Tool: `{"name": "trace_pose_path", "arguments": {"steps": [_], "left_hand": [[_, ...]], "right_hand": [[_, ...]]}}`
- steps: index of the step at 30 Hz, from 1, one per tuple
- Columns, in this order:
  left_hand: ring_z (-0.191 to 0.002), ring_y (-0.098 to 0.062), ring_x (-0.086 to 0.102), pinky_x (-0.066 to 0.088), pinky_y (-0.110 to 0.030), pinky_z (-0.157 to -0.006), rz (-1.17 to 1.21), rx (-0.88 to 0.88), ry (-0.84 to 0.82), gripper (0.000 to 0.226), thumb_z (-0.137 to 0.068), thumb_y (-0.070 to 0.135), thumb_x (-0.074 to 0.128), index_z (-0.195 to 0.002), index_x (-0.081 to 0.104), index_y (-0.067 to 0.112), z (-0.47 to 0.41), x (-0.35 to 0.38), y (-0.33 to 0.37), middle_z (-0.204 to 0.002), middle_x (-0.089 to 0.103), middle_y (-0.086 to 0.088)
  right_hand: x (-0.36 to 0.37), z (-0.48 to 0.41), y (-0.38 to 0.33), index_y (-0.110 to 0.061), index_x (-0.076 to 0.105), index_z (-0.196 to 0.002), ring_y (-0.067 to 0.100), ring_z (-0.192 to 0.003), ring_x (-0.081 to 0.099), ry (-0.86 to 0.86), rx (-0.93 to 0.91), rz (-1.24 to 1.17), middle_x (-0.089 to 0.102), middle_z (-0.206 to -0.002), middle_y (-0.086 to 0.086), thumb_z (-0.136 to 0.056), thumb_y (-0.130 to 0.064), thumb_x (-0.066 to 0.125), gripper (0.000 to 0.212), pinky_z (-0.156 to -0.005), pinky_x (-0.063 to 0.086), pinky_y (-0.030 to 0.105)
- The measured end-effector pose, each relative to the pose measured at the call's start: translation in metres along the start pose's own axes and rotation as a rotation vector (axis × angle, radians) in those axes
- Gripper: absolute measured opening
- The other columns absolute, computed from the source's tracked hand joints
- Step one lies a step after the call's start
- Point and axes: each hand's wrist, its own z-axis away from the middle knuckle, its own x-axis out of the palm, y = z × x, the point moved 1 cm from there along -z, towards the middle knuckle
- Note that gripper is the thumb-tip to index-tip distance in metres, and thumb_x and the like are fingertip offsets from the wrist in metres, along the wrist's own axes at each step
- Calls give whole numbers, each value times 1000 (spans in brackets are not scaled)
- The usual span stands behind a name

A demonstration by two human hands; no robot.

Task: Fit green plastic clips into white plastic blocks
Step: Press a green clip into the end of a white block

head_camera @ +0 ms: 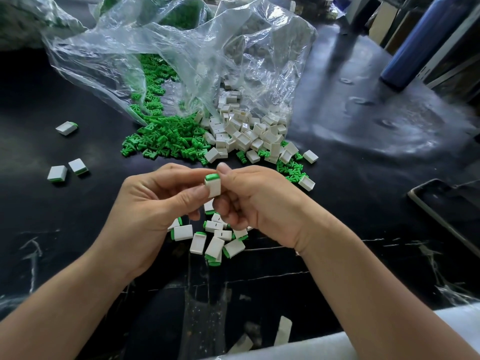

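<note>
A white block (214, 189) stands nearly upright above the surface (337, 157), midway between both hands, with a green clip (211, 176) at its top end. The left grip (158, 203) and the right grip (259, 201) both pinch the block from opposite sides, wrists angled inward. Seating the clip likely needs a push down the block's long axis.

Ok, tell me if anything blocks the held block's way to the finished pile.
Nothing visible: the left hand and right hand pinch the block above the finished pile; only their curled fingers lie between.
</note>
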Motion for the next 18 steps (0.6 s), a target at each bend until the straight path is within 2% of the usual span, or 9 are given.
{"name": "trace_pose_path", "arguments": {"steps": [5,8,10,15,18], "left_hand": [[-58,-12,59,45,-17,-49,32,-56,84,21,-58,26,69,-77,77,23,0,5,2,-70,71,-2],[-56,-11,60,46,-18,-48,26,-91,89,16,-62,18,71,-76,77,23,-1,4,0,-67,71,-3],[-52,-9,56,46,-18,-48,32,-119,88,16,-61,16,73,-76,77,22,-2,3,-1,-64,69,-2],[-46,-8,53,46,-18,-44,11,-121,151,13,-57,18,67,-68,74,18,-4,3,-4,-56,63,-1],[-44,-8,53,45,-16,-43,-21,-119,176,10,-58,16,68,-67,70,13,-5,4,-5,-53,62,-1]], "right_hand": [[0,-2,1,-9,60,-76,8,-41,49,4,10,48,55,-49,-4,-99,-34,34,42,-37,32,15],[0,-2,2,-8,63,-77,10,-45,56,49,11,130,60,-52,-3,-98,-39,35,47,-38,34,15],[0,-1,1,-12,62,-78,11,-49,58,100,-5,172,62,-58,-2,-97,-39,38,41,-39,34,16],[-4,-1,1,-16,62,-80,8,-57,62,185,-146,276,65,-68,-4,-90,-19,57,11,-44,39,14],[-4,-3,3,-19,61,-78,2,-56,60,216,-183,378,62,-62,-9,-90,-13,57,15,-49,42,15]]}}
